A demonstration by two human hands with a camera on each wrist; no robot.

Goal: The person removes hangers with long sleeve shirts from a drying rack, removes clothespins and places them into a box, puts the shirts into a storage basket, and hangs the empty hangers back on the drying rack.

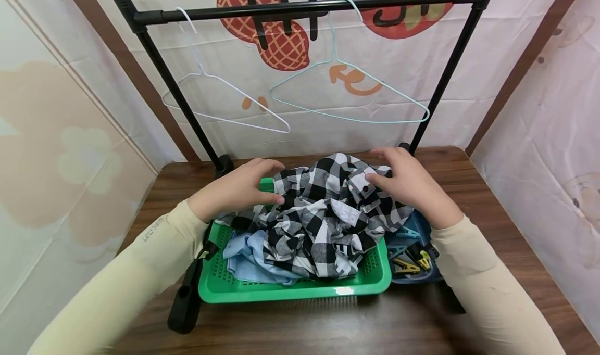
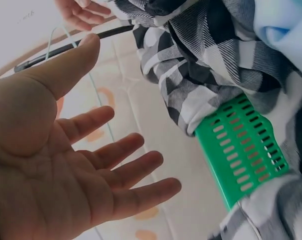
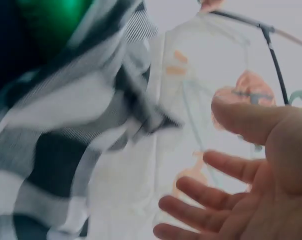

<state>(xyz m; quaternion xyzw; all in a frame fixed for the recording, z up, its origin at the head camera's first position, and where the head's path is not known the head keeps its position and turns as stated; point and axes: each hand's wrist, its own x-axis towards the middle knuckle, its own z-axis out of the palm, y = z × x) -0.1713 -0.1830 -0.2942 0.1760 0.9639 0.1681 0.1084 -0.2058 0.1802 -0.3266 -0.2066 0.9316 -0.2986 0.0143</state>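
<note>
A crumpled black-and-white checked shirt (image 1: pixel 323 214) lies heaped in a green plastic basket (image 1: pixel 295 292), with part of it draped over the rim. Light blue cloth (image 1: pixel 255 256) shows beneath it at the left front. My left hand (image 1: pixel 241 186) is above the basket's left side, and in the left wrist view its spread fingers (image 2: pixel 131 200) hold nothing. Over the heap's right side is my right hand (image 1: pixel 408 180), thumb and fingers apart. The right wrist view shows that palm (image 3: pixel 241 210) empty, beside the checked shirt (image 3: pixel 56 160).
A black garment rack (image 1: pixel 300 9) stands behind and around the basket. From its bar hang a white hanger (image 1: pixel 234 87) and a pale green hanger (image 1: pixel 347 118). Right of the basket, a blue container (image 1: pixel 412 277) holds several clothes pegs (image 1: pixel 405 266). Everything stands on a wooden table (image 1: pixel 328 324).
</note>
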